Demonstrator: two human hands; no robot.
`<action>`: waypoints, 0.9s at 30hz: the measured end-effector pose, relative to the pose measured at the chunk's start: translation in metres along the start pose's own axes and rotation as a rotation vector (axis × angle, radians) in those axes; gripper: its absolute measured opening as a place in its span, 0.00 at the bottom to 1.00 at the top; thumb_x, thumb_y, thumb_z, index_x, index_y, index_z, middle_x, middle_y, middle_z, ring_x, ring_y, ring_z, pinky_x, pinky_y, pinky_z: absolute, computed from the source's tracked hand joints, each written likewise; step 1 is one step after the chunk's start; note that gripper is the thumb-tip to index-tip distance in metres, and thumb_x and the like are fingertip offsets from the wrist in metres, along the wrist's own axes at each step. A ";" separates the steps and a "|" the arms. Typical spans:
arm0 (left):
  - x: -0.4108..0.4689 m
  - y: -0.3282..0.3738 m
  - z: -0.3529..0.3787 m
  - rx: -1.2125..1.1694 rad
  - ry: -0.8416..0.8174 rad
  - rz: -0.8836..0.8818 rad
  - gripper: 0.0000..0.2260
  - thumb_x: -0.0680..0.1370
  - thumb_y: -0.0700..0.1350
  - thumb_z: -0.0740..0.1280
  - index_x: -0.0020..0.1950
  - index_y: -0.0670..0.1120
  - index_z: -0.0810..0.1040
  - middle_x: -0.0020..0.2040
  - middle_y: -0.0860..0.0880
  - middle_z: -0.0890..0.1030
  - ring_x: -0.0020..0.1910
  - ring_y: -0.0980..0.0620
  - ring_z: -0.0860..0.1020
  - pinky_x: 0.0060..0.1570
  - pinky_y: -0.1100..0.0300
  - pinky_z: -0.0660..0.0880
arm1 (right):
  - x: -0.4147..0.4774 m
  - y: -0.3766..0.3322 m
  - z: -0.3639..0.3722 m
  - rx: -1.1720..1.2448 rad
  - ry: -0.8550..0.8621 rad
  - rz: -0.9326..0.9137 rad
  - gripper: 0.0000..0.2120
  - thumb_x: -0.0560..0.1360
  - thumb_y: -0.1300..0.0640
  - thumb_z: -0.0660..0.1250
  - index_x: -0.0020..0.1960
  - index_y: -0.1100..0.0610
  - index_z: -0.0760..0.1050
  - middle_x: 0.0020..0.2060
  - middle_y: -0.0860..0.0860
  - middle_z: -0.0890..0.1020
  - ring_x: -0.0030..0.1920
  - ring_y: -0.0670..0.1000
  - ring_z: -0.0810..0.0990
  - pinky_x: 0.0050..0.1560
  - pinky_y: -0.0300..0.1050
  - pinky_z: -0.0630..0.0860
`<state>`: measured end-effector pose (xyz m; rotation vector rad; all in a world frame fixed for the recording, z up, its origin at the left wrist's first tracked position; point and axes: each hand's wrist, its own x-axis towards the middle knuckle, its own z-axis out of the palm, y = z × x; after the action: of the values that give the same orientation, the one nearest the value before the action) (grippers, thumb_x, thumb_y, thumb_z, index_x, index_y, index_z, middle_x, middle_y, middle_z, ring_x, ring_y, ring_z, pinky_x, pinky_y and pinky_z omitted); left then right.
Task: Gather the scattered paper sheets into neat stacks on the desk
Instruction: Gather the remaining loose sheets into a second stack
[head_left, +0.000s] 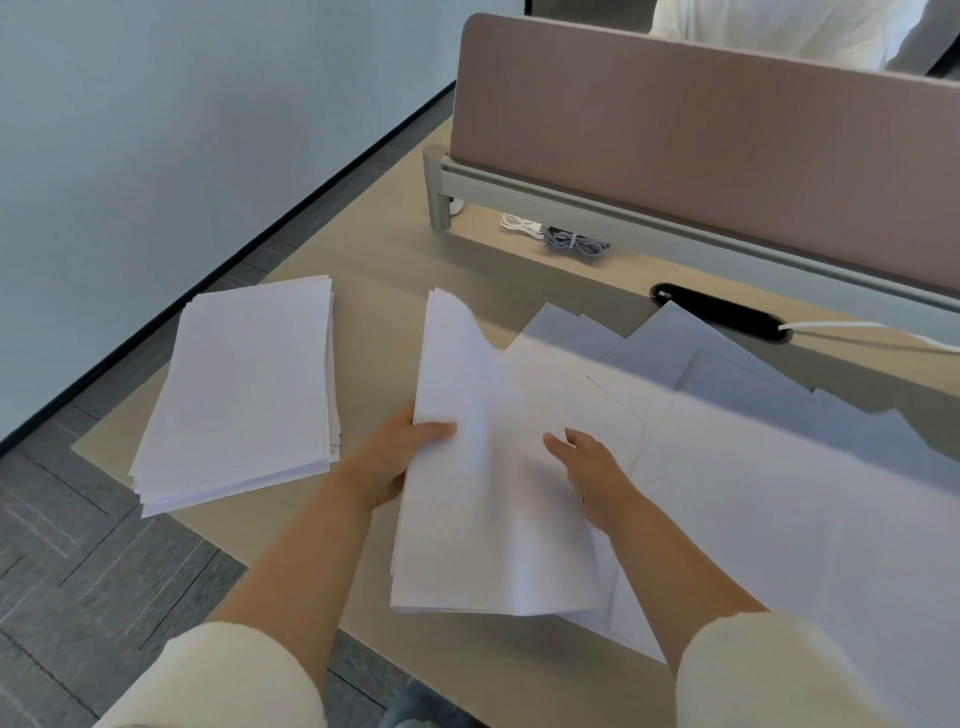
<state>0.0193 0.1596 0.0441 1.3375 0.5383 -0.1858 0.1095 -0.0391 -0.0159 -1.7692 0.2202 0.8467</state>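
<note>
Left hand (400, 457) pinches the left edge of a loose bundle of white paper sheets (493, 519), thumb on top. Right hand (587, 467) rests on it, fingers relaxed. Squared white paper stack (244, 384) lies left on the beige desk (374, 249), nearer the left hand, long axes roughly parallel.

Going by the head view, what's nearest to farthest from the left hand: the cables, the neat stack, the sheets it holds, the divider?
1. the sheets, gripped by the left hand itself.
2. the stack, on its left.
3. the cables, at the desk's back.
4. the divider, behind the cables.
</note>
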 end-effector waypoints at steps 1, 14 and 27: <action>0.000 0.009 0.007 -0.049 -0.020 0.016 0.11 0.78 0.35 0.61 0.57 0.46 0.76 0.44 0.51 0.84 0.40 0.52 0.83 0.37 0.59 0.80 | -0.001 0.002 -0.005 0.098 -0.018 0.032 0.30 0.77 0.47 0.63 0.74 0.56 0.59 0.70 0.52 0.67 0.69 0.55 0.67 0.67 0.49 0.64; 0.042 0.009 0.118 -0.056 -0.329 -0.112 0.15 0.75 0.43 0.64 0.62 0.45 0.75 0.50 0.48 0.84 0.46 0.49 0.83 0.40 0.57 0.80 | -0.036 0.034 -0.136 0.404 0.406 -0.062 0.14 0.74 0.70 0.62 0.57 0.59 0.74 0.47 0.56 0.81 0.45 0.57 0.80 0.48 0.52 0.79; 0.087 -0.040 0.223 0.752 -0.093 0.060 0.16 0.76 0.34 0.58 0.62 0.43 0.72 0.56 0.45 0.80 0.47 0.47 0.77 0.42 0.61 0.72 | -0.050 0.074 -0.220 0.223 0.774 0.003 0.11 0.78 0.59 0.62 0.58 0.59 0.76 0.45 0.53 0.78 0.45 0.52 0.75 0.48 0.43 0.71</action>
<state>0.1362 -0.0474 -0.0030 2.0599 0.3541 -0.4268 0.1289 -0.2755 -0.0098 -1.8033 0.7877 0.0899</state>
